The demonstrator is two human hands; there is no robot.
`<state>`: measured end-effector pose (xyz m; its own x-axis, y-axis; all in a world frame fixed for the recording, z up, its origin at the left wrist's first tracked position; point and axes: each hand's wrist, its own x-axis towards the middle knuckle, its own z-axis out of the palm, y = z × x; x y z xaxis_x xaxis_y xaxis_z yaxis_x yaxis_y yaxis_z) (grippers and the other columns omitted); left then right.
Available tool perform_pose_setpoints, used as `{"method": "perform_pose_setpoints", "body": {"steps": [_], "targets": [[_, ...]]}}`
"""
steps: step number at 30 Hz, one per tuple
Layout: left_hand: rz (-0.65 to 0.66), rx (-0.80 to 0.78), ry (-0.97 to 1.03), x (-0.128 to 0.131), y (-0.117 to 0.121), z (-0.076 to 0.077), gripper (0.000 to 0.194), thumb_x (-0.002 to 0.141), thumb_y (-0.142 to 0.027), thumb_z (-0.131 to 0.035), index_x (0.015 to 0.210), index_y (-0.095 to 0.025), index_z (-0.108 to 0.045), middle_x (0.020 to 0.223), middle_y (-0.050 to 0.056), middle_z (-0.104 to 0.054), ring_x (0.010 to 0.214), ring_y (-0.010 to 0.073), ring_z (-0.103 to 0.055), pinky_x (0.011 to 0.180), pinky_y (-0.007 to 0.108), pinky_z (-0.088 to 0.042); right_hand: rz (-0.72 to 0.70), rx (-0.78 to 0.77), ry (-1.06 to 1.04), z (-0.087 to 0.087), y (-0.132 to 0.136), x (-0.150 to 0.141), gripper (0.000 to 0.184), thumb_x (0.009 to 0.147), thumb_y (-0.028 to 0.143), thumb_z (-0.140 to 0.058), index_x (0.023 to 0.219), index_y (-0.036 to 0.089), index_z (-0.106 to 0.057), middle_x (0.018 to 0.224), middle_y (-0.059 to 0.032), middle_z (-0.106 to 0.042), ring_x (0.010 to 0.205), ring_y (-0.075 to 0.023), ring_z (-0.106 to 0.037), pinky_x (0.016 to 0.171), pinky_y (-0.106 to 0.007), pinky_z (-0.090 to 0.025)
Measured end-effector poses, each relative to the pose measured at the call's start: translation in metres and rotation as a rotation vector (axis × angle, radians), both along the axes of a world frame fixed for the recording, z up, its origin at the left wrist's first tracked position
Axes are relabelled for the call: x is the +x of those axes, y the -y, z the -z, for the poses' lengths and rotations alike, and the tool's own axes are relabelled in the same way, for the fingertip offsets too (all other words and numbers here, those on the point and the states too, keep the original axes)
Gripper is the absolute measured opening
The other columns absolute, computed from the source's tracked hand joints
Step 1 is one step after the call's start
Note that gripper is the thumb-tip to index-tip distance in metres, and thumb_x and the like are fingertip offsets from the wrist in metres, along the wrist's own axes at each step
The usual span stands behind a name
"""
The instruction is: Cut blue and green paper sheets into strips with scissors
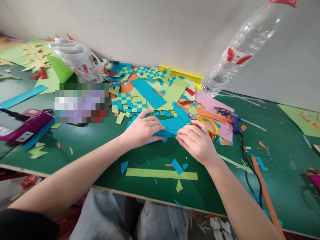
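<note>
Scissors [205, 119] crowd your right hand [196, 140], which pinches blue paper [170, 132] with your left hand [142, 130]. Checkered paper weaves [123, 101] lie beyond.

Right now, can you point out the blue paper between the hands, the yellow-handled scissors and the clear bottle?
Blue paper [169, 132]: head view, on its near part.
Yellow-handled scissors [206, 120]: head view, on the yellow handle.
Clear bottle [237, 56]: head view, on the label.

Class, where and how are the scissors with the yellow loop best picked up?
Probably by the yellow loop, coming from the right: it faces that side, while the blades point left and away. The right hand is close beside it.
</note>
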<state>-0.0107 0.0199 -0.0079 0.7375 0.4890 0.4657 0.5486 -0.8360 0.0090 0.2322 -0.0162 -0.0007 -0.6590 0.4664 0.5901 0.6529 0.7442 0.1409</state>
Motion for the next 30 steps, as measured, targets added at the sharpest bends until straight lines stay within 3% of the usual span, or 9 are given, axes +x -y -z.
{"method": "perform_pose_setpoints", "body": {"steps": [6, 9, 12, 18, 30], "targets": [[-0.018, -0.069, 0.020, -0.003, -0.003, 0.002, 0.022, 0.092, -0.039, -0.057, 0.092, -0.020, -0.066, 0.081, 0.001, -0.072, 0.080, 0.0154, -0.067, 0.103, 0.041, -0.036, -0.007, -0.136, -0.084, 0.003, 0.000, 0.003, 0.009, 0.089, 0.026, -0.058, 0.096, 0.026, -0.064, 0.106, 0.0000, -0.072, 0.101, -0.0189, -0.063, 0.104, -0.044, -0.039], [-0.027, -0.066, 0.039, -0.006, -0.004, 0.003, 0.019, 0.091, -0.037, -0.058, 0.091, -0.020, -0.066, 0.081, 0.001, -0.072, 0.080, 0.0154, -0.067, 0.102, 0.041, -0.036, 0.025, -0.187, -0.130, 0.003, -0.001, 0.005, 0.036, 0.086, 0.038, -0.063, 0.118, 0.023, -0.058, 0.121, -0.0055, -0.068, 0.112, -0.0235, -0.060, 0.106, -0.048, -0.038], [-0.040, -0.070, 0.039, -0.007, -0.005, 0.003, 0.017, 0.091, -0.036, -0.059, 0.091, -0.021, -0.067, 0.083, 0.001, -0.072, 0.080, 0.0150, -0.066, 0.103, 0.041, -0.036, 0.070, -0.239, -0.152, 0.005, -0.004, 0.007, 0.052, 0.083, 0.043, -0.065, 0.128, 0.020, -0.053, 0.119, -0.0092, -0.068, 0.112, -0.0272, -0.059, 0.103, -0.050, -0.041], [-0.043, -0.054, 0.029, -0.008, -0.006, 0.003, 0.016, 0.091, -0.034, -0.059, 0.090, -0.021, -0.067, 0.080, 0.000, -0.071, 0.078, 0.0151, -0.065, 0.104, 0.042, -0.036, 0.034, -0.286, -0.195, 0.011, -0.008, 0.011, 0.024, 0.085, 0.029, -0.063, 0.107, 0.021, -0.067, 0.092, -0.0076, -0.073, 0.090, -0.0244, -0.066, 0.086, -0.044, -0.052], [-0.036, -0.099, 0.035, -0.007, -0.005, 0.003, 0.021, 0.092, -0.039, -0.057, 0.089, -0.020, -0.067, 0.080, 0.000, -0.071, 0.077, 0.0143, -0.066, 0.103, 0.041, -0.037, 0.027, -0.448, -0.377, 0.010, -0.004, 0.009, 0.015, 0.087, 0.029, -0.063, 0.098, 0.023, -0.071, 0.091, -0.0058, -0.073, 0.086, -0.0198, -0.068, 0.080, -0.037, -0.057]]}}
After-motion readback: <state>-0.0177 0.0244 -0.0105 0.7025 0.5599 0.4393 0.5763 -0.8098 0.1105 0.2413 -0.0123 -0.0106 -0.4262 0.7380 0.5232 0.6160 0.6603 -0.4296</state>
